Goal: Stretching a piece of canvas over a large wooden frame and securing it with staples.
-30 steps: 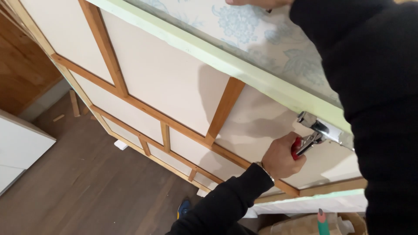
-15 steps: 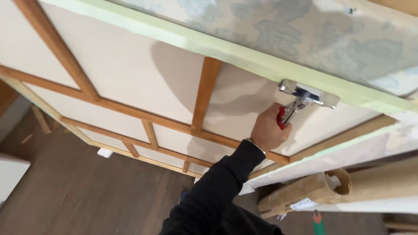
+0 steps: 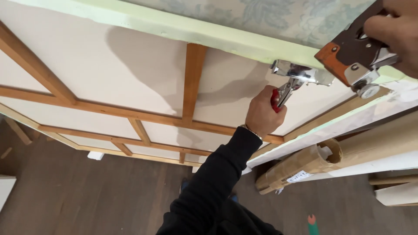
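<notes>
Canvas pliers [image 3: 300, 74] in left hand [image 3: 262, 114]; staple gun [image 3: 355, 54] in right hand [image 3: 398, 30].

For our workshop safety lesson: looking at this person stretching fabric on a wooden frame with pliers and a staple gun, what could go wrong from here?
1. The pliers grip only the fabric's pale green edge; if they slip, tension may be lost.
2. The staple gun in the right hand sits close to the pliers, so a staple might strike metal.
3. The left hand is nearby and could be hit.

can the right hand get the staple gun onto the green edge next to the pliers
Probably yes. The right hand holds the staple gun just above the green edge, close beside the pliers that the left hand grips, with nothing between.
</notes>
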